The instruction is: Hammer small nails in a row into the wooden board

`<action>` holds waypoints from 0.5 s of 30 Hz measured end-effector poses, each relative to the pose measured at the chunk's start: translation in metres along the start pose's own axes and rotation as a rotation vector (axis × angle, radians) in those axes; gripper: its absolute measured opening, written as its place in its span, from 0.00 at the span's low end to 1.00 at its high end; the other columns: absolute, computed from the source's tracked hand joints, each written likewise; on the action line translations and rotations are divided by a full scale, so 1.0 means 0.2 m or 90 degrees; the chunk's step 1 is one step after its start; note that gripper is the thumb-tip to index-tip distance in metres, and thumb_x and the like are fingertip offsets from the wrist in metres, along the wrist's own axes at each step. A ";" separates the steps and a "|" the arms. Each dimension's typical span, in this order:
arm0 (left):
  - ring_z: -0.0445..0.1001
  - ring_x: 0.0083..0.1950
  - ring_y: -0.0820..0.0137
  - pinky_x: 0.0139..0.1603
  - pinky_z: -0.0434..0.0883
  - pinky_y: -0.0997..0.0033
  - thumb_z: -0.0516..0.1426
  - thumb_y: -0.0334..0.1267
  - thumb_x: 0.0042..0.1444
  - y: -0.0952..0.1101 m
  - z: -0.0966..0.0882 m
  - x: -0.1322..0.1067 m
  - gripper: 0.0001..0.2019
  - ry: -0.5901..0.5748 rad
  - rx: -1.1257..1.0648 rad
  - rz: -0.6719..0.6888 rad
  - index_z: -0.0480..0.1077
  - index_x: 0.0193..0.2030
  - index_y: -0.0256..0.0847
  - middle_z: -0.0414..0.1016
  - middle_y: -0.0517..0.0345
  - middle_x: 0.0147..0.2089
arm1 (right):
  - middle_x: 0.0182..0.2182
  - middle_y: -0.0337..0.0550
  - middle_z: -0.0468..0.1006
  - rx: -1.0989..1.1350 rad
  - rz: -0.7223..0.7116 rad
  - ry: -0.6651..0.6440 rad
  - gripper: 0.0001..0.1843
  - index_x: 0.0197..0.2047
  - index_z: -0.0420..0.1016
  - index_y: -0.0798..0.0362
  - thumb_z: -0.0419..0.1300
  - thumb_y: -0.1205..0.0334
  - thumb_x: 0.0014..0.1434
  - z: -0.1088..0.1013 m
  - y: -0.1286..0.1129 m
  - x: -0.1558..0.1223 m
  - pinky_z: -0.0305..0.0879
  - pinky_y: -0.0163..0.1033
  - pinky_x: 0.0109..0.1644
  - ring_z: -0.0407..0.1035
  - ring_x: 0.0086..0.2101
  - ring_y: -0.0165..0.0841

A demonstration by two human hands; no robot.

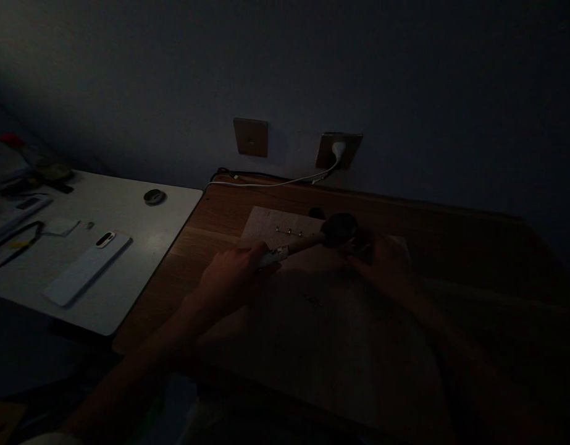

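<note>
The picture is very dark. My left hand [236,269] is closed around the pale, worn grip of a mallet [307,242]. Its wooden handle slants up to the right and ends in a dark, rounded head. Beside that head is my right hand [381,262], its fingers bent around something I cannot make out in the shadow. Both hands are over a pale sheet [261,222] on the wooden table. Several small shiny metal pieces [289,232] lie in a row on the sheet, behind the handle. A small dark object [317,213] is just behind the mallet head.
To the left, a white table [127,213] holds a pale phone [90,269], a small round tin [154,196] and a dark cable loop [23,238]. The wooden table [196,238] meets the wall, where a white plug [339,149] sits in a socket and cables [270,184] run along the edge.
</note>
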State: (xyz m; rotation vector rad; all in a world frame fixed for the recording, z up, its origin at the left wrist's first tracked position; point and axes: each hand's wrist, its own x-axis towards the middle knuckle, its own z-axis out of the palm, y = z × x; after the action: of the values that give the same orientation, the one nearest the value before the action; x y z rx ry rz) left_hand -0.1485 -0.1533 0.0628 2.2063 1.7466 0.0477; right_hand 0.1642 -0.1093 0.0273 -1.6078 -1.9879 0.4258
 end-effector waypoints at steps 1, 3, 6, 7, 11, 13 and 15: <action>0.82 0.39 0.57 0.33 0.62 0.67 0.55 0.54 0.70 0.00 0.00 0.00 0.15 0.010 -0.013 -0.004 0.73 0.51 0.46 0.83 0.53 0.39 | 0.40 0.49 0.84 0.002 -0.011 -0.011 0.07 0.43 0.77 0.49 0.65 0.59 0.60 -0.01 -0.01 -0.03 0.77 0.51 0.46 0.80 0.40 0.45; 0.82 0.38 0.57 0.32 0.61 0.67 0.55 0.54 0.70 -0.01 0.01 -0.01 0.15 0.026 -0.045 -0.013 0.73 0.51 0.46 0.83 0.54 0.38 | 0.36 0.47 0.83 0.017 -0.065 -0.072 0.05 0.42 0.77 0.50 0.61 0.59 0.65 -0.01 -0.05 -0.11 0.77 0.49 0.43 0.79 0.37 0.42; 0.82 0.38 0.58 0.33 0.62 0.67 0.55 0.54 0.70 -0.01 0.01 -0.01 0.16 0.045 -0.085 -0.024 0.73 0.51 0.45 0.83 0.53 0.39 | 0.44 0.48 0.83 0.026 -0.242 -0.206 0.11 0.50 0.77 0.51 0.59 0.67 0.65 0.01 -0.15 -0.23 0.78 0.47 0.46 0.79 0.42 0.41; 0.82 0.39 0.59 0.33 0.62 0.68 0.55 0.54 0.70 -0.01 0.01 -0.01 0.16 0.049 -0.092 -0.027 0.73 0.51 0.45 0.83 0.53 0.39 | 0.48 0.50 0.82 0.017 -0.299 -0.236 0.16 0.53 0.77 0.51 0.59 0.72 0.63 0.02 -0.18 -0.26 0.78 0.47 0.48 0.79 0.45 0.41; 0.82 0.39 0.60 0.32 0.61 0.69 0.55 0.54 0.69 -0.02 0.00 -0.02 0.16 0.050 -0.108 -0.033 0.72 0.51 0.45 0.83 0.53 0.39 | 0.52 0.54 0.80 -0.046 -0.400 -0.274 0.26 0.55 0.77 0.53 0.61 0.80 0.54 0.07 -0.24 -0.33 0.80 0.48 0.50 0.77 0.50 0.44; 0.82 0.38 0.61 0.32 0.61 0.69 0.55 0.53 0.69 -0.02 -0.01 -0.03 0.15 0.043 -0.115 -0.028 0.72 0.51 0.45 0.83 0.54 0.39 | 0.50 0.53 0.81 -0.058 -0.406 -0.260 0.24 0.54 0.77 0.54 0.60 0.81 0.56 0.09 -0.22 -0.34 0.80 0.48 0.48 0.78 0.48 0.43; 0.82 0.38 0.60 0.32 0.61 0.69 0.55 0.52 0.70 -0.02 -0.01 -0.04 0.15 0.032 -0.113 -0.035 0.73 0.51 0.45 0.83 0.54 0.39 | 0.47 0.51 0.82 -0.066 -0.421 -0.233 0.24 0.54 0.77 0.53 0.58 0.81 0.58 0.09 -0.20 -0.33 0.80 0.47 0.45 0.78 0.44 0.41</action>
State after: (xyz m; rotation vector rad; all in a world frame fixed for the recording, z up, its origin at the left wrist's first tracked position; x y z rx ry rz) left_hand -0.1554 -0.1594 0.0649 2.0462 1.7546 0.2378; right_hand 0.1311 -0.1811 0.0205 -0.8714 -2.6976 0.3711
